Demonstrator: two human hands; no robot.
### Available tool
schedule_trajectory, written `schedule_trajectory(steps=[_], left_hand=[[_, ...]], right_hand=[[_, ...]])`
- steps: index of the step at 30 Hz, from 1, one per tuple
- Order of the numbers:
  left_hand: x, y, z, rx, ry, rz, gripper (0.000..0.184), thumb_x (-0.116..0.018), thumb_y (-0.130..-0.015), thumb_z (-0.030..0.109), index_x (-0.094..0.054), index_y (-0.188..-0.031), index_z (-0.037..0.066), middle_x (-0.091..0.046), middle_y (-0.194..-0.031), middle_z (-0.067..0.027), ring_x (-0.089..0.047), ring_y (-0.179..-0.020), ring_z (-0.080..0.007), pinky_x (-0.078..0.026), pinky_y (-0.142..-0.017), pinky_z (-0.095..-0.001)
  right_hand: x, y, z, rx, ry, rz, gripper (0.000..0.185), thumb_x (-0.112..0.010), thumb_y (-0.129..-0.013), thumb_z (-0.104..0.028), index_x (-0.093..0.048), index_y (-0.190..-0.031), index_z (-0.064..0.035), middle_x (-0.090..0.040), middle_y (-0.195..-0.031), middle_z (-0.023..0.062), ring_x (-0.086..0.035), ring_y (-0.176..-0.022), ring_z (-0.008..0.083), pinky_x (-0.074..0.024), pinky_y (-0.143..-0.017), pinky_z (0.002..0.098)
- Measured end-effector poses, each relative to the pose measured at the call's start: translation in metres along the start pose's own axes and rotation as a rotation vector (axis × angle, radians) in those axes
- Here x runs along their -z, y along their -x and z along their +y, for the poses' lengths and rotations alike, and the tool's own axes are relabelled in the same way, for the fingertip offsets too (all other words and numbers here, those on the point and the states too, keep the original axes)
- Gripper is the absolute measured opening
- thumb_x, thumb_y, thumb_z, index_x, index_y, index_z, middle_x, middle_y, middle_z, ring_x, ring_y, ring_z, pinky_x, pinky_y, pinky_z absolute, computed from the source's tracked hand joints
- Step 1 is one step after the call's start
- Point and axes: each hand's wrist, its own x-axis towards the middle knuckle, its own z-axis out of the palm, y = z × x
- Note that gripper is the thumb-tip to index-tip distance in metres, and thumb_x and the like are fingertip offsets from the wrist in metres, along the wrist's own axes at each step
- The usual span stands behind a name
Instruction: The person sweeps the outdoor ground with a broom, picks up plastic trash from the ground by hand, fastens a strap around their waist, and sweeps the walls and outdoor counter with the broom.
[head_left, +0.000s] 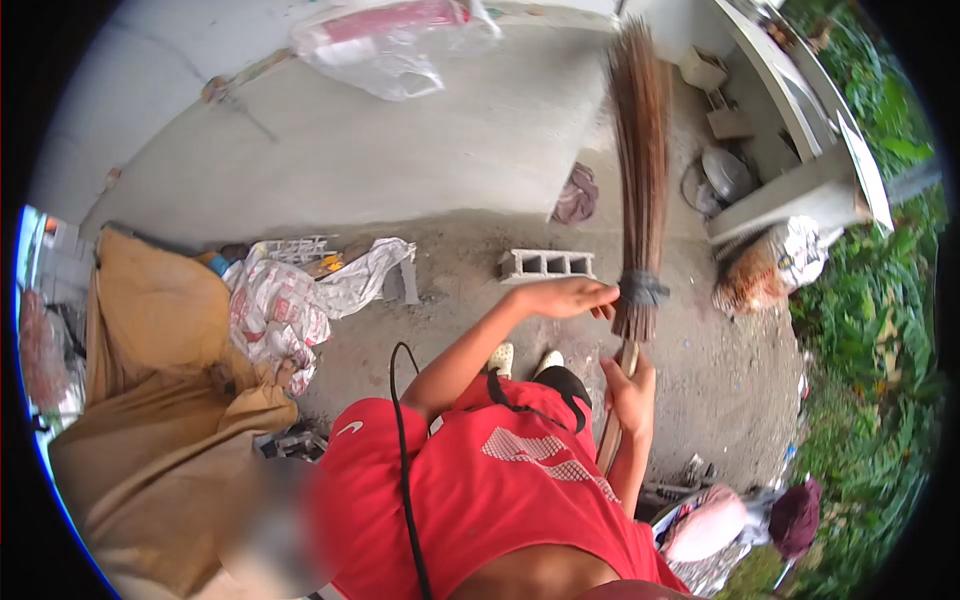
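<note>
A stick broom (642,150) stands with its long brown bristles pointing up and a dark tie (644,289) wound round the bundle. My right hand (630,388) is closed round the pale wooden handle (609,440), just below the bristle ends. Beside the tie is my left hand (568,297), its fingers loosely bent and a little apart. Its fingertips reach the edge of the broom; whether they press on it I cannot tell. The lower end of the handle is hidden by my arm and red shirt.
A hollow concrete block (547,265) lies ahead of my feet, near a dark cloth (576,194). Crumpled sacks (280,305) and a tan tarp (160,310) are at left. A filled sack (772,268) sits at right, by green plants (870,350). A grey wall (400,150) stands ahead.
</note>
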Motion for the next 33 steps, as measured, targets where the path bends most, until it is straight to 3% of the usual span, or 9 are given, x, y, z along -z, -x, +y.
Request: schedule_trajectory(steps=[3,7,8,10,14,17,24,27,33], left_hand=[[0.087,0.023,0.009,-0.009,-0.013,0.423,0.044,-0.046,-0.088,0.044,-0.058,-0.103,0.005,-0.062,-0.094,-0.0041,-0.056,-0.086,-0.0113,-0.044,-0.077,-0.0276],[0.246,0.021,0.035,-0.523,-0.549,1.559,0.024,-0.064,-0.075,0.014,-0.057,-0.096,0.003,-0.06,-0.091,-0.0084,-0.055,-0.088,-0.0189,-0.042,-0.081,-0.031],[0.272,0.021,0.062,-0.568,-0.574,1.704,0.031,-0.065,-0.072,0.019,-0.055,-0.097,0.004,-0.055,-0.101,-0.0128,-0.051,-0.097,-0.0277,-0.04,-0.083,-0.0383],[0.308,0.007,0.102,-0.357,-0.887,1.927,0.043,-0.069,-0.069,0.029,-0.054,-0.106,0.011,-0.048,-0.117,-0.0106,-0.042,-0.111,-0.0302,-0.033,-0.09,-0.047],[0.376,-0.024,0.107,-0.181,-1.509,1.781,0.057,-0.068,-0.067,0.045,-0.051,-0.118,0.025,-0.042,-0.127,-0.0071,-0.033,-0.12,-0.0308,-0.016,-0.097,-0.055],[0.402,-0.026,0.096,-0.042,-1.668,1.583,0.052,-0.065,-0.069,0.045,-0.053,-0.116,0.026,-0.045,-0.125,-0.0042,-0.034,-0.12,-0.0283,-0.017,-0.097,-0.0552],[0.406,-0.008,0.097,-0.205,-1.617,1.496,0.039,-0.064,-0.073,0.035,-0.056,-0.109,0.023,-0.052,-0.113,0.0009,-0.041,-0.112,-0.0231,-0.023,-0.094,-0.049],[0.383,0.003,0.124,-0.327,-1.49,1.432,0.023,-0.062,-0.073,0.029,-0.06,-0.086,0.012,-0.054,-0.101,-0.0053,-0.043,-0.104,-0.0251,-0.031,-0.086,-0.0492],[0.405,0.005,0.12,-0.288,-1.489,1.409,0.024,-0.063,-0.069,0.028,-0.06,-0.088,0.013,-0.053,-0.097,-0.0039,-0.044,-0.102,-0.0251,-0.03,-0.088,-0.046]], right_hand=[[0.007,0.007,0.006,-0.016,0.038,0.014,0.02,-0.063,-0.078,-0.012,-0.045,-0.074,-0.0032,-0.045,-0.053,0.0008,-0.039,-0.034,0.0079,-0.0304,-0.031,0.0245],[0.036,0.011,0.021,0.02,0.122,0.047,0.019,-0.062,-0.077,-0.009,-0.044,-0.073,-0.0048,-0.043,-0.051,-0.0003,-0.04,-0.033,0.0079,-0.0304,-0.03,0.0231],[0.043,0.012,0.015,-0.018,0.113,0.013,0.018,-0.062,-0.078,-0.009,-0.045,-0.074,-0.0043,-0.043,-0.051,-0.0005,-0.04,-0.035,0.0077,-0.0312,-0.031,0.0231],[0.053,0.005,0.009,-0.027,0.139,-0.062,0.017,-0.064,-0.076,-0.009,-0.048,-0.075,-0.0026,-0.045,-0.052,-0.0006,-0.042,-0.038,0.0071,-0.0323,-0.034,0.0236],[0.058,-0.022,0.003,-0.02,0.202,-0.129,0.016,-0.065,-0.075,-0.009,-0.052,-0.077,0.0,-0.048,-0.053,0.001,-0.043,-0.041,0.0073,-0.034,-0.037,0.0258],[0.055,-0.043,0.007,0.047,0.215,-0.15,0.016,-0.065,-0.075,-0.009,-0.052,-0.077,0.0001,-0.049,-0.054,0.0015,-0.043,-0.042,0.0076,-0.035,-0.037,0.0261],[0.04,-0.06,-0.009,-0.022,0.212,-0.201,0.016,-0.063,-0.077,-0.008,-0.049,-0.076,-0.0016,-0.047,-0.055,0.0003,-0.043,-0.04,0.0069,-0.0335,-0.035,0.0228],[0.033,-0.064,-0.009,-0.026,0.22,-0.21,0.015,-0.063,-0.077,-0.007,-0.049,-0.077,-0.0014,-0.047,-0.055,0.0002,-0.042,-0.04,0.0069,-0.033,-0.034,0.0228],[0.013,-0.057,-0.008,-0.097,0.137,-0.182,0.018,-0.066,-0.075,-0.009,-0.051,-0.08,0.0,-0.05,-0.055,0.0015,-0.045,-0.041,0.0074,-0.0355,-0.036,0.0237]])
